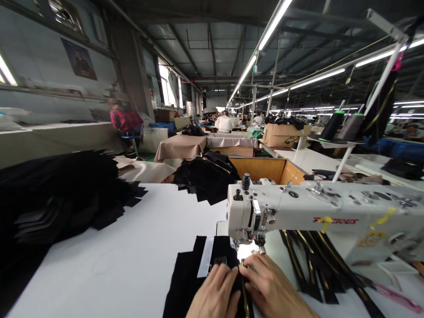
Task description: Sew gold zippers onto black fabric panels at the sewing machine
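Note:
Black fabric [182, 278] with a white strip [206, 257] on it lies at the left of the sewing machine [285, 207], reaching up to its lit needle area. My left hand [217, 291] rests on this fabric, fingers bent and pressed together near a small dark piece. Close beside it, my right hand [268, 285] pinches the edge of a black strip with a gold zipper line [245, 298], just in front of the presser foot. The fingertips of both hands nearly meet. What lies under the left fingers is hidden.
A large stack of black pieces [66, 198] covers the left of the table [132, 256]. Another black pile [208, 176] sits behind. Zipper strips [311, 260] and pink-handled scissors [394, 296] lie at right. Thread cones [333, 126] stand above. A person in red plaid [126, 120] sits far left.

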The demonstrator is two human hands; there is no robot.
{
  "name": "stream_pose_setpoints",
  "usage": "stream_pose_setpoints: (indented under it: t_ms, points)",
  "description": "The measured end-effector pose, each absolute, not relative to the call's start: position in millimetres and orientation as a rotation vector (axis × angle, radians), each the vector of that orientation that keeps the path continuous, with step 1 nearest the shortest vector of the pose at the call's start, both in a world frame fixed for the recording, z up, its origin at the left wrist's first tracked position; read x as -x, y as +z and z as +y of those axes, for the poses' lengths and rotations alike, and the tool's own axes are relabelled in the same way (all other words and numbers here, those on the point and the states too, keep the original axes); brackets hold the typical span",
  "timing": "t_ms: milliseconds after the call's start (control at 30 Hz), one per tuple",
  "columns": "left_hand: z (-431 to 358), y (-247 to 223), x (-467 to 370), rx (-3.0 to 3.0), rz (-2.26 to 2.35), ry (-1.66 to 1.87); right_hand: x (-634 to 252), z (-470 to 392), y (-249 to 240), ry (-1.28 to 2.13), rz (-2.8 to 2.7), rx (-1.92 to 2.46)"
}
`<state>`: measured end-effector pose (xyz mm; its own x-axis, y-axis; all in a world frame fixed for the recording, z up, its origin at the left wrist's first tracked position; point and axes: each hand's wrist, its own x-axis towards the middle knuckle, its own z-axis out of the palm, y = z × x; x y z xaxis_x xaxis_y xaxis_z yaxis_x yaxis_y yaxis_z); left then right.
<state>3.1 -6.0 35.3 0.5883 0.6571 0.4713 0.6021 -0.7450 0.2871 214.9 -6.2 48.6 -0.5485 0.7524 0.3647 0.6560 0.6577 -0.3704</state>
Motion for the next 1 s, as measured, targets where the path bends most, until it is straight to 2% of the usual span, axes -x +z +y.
stream_pose_setpoints:
  t_ms: [233, 1000]
  points:
    - [10.7, 21.2, 12.4, -3.038, 0.928, 0.823, -213.3, -9.6, 53.8, 0.243, -2.374, 1.156]
    - [5.3, 27.4, 7.7, -3.062, 0.961, 0.778, -212.9, -11.4, 56.2, 0.287, -2.336, 1.127]
